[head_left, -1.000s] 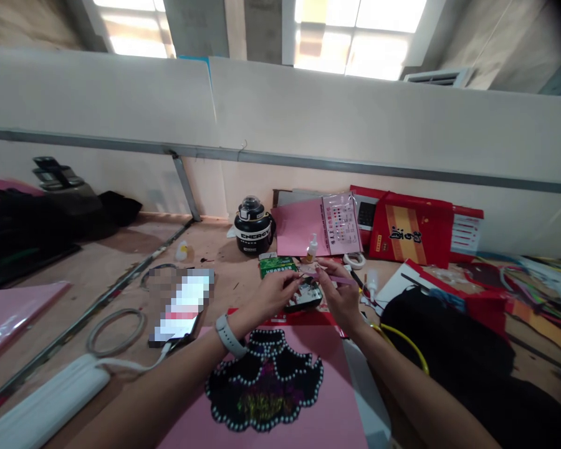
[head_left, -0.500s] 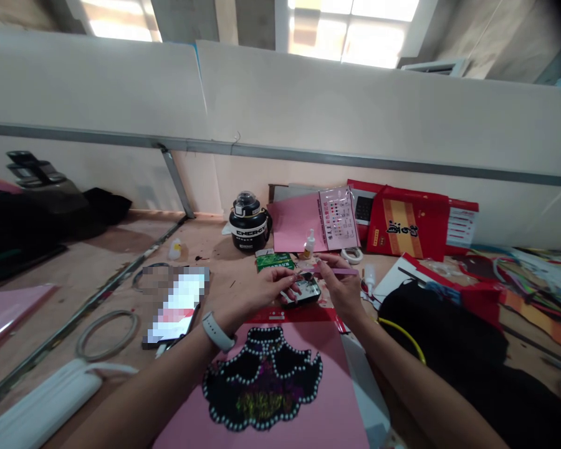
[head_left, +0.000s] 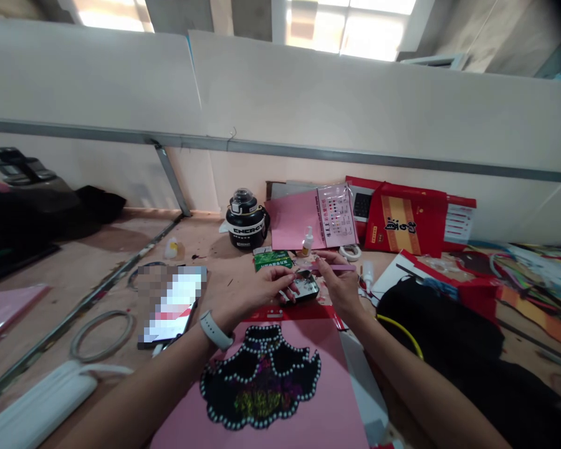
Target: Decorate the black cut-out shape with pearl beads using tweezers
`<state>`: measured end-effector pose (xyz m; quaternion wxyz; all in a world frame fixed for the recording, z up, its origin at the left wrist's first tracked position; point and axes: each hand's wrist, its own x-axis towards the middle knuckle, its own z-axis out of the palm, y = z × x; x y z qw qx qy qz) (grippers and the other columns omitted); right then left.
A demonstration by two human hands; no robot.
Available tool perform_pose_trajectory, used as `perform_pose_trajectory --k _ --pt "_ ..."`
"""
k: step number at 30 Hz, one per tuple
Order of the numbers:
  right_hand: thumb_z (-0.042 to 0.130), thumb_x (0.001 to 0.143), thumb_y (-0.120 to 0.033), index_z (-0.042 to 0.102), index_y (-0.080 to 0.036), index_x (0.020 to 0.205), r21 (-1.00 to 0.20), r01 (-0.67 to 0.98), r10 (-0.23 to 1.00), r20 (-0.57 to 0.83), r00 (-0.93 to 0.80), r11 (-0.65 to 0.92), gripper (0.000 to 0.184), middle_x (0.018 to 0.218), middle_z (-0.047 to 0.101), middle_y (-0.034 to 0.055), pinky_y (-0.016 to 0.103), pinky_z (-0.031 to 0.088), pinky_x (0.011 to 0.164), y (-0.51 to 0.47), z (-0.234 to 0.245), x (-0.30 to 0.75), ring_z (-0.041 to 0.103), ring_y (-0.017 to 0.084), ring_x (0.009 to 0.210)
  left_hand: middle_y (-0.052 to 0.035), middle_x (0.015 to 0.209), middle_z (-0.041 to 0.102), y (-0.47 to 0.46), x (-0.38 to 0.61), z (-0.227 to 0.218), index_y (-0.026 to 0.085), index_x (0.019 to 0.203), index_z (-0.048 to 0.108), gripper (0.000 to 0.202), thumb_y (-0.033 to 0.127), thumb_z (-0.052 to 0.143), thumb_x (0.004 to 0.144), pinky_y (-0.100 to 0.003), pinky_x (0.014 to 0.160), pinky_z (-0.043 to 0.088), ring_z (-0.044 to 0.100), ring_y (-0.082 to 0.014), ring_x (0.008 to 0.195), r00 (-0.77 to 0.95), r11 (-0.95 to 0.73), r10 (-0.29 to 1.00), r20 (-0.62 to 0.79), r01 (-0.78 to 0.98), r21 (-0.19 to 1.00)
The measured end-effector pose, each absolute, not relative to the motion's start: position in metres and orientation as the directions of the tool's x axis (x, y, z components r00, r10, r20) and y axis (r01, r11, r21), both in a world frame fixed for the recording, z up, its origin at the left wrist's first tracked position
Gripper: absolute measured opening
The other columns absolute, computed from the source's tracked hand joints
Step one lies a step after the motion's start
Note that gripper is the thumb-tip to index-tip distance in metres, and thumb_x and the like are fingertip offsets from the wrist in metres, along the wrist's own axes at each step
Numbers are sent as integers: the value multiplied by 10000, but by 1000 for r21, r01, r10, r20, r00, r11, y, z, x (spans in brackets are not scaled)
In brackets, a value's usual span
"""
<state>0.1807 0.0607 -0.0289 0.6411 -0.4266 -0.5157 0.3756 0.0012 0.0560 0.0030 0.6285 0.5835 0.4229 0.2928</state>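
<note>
My left hand [head_left: 257,288], with a white watch on its wrist, pinches something tiny that I cannot make out above a small black tray [head_left: 303,289]. My right hand [head_left: 340,284] is closed on a thin pink stick [head_left: 337,267] whose tip points left toward the left fingers. The two hands almost meet over the tray. Nearer to me lies a pink sheet [head_left: 330,408] bearing a black scalloped shape [head_left: 262,383] edged with white pearls.
A phone [head_left: 171,307] lies left of my hands, with wire rings [head_left: 103,327] and a white power strip [head_left: 37,404] further left. Behind the tray stand a black jar [head_left: 245,220], a green packet [head_left: 272,259], small glue bottles [head_left: 307,241], pink paper and red packaging [head_left: 404,224]. A black bag [head_left: 442,337] sits right.
The view has shifted slightly up and right across the frames. Both hands stay together over the black tray, the left fingers moving a little closer to the stick's tip.
</note>
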Motion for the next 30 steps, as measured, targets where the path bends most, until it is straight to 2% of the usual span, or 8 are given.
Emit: perform_pose_trajectory --k 4,8,10,12,17,23,27,30 --pt "710 780 -387 678 -180 913 -942 -102 931 290 223 318 248 753 691 14 245 513 548 63 -28 180 647 145 629 -37 714 641 63 2 -9 174 862 653 250 387 526 894 -275 592 409 550 -147 604 432 -9 897 -97 237 971" --pt "727 756 -404 671 -174 908 -945 -149 937 250 244 291 282 722 686 5 244 510 527 65 -28 181 643 140 595 -78 985 700 74 1 -25 201 998 701 213 290 567 859 -308 766 434 609 -202 864 385 -285 912 143 341 896" --pt "737 742 -404 669 -172 896 -940 -163 934 254 251 299 287 714 687 2 257 526 554 66 -28 181 634 133 582 -87 1055 696 76 1 -28 204 1003 713 218 267 567 854 -323 830 427 606 -219 950 375 -335 906 197 350 875" --pt "741 736 -403 667 -170 892 -937 -174 934 254 253 303 290 715 688 2 266 533 568 67 -29 181 625 129 573 -93 1052 699 75 2 -26 201 1012 713 228 281 571 852 -326 824 435 610 -224 948 359 -302 917 177 331 894" --pt "734 746 -389 668 -168 901 -942 -172 937 240 253 288 278 711 680 0 252 515 543 67 -30 181 622 131 575 -86 958 707 65 7 -13 193 1070 692 306 366 595 837 -300 684 449 611 -198 777 370 -118 929 5 283 952" --pt "720 767 -385 680 -178 918 -959 -124 950 227 213 256 260 742 680 5 247 516 553 61 -26 179 625 136 606 -87 839 710 62 10 -8 166 904 731 259 353 556 865 -276 625 406 582 -181 701 341 -232 933 117 319 919" --pt "720 773 -370 680 -178 904 -949 -121 939 260 225 292 236 749 677 2 245 519 565 61 -27 180 614 122 596 -89 837 708 59 7 -4 165 875 741 247 329 556 872 -292 688 409 587 -190 749 355 -347 910 213 374 860" --pt "722 778 -351 679 -182 907 -928 -137 913 302 275 348 217 773 679 -2 238 521 586 63 -25 183 621 113 615 -73 755 681 50 2 2 162 877 733 252 370 592 856 -290 640 410 574 -175 670 312 -174 948 66 335 926"
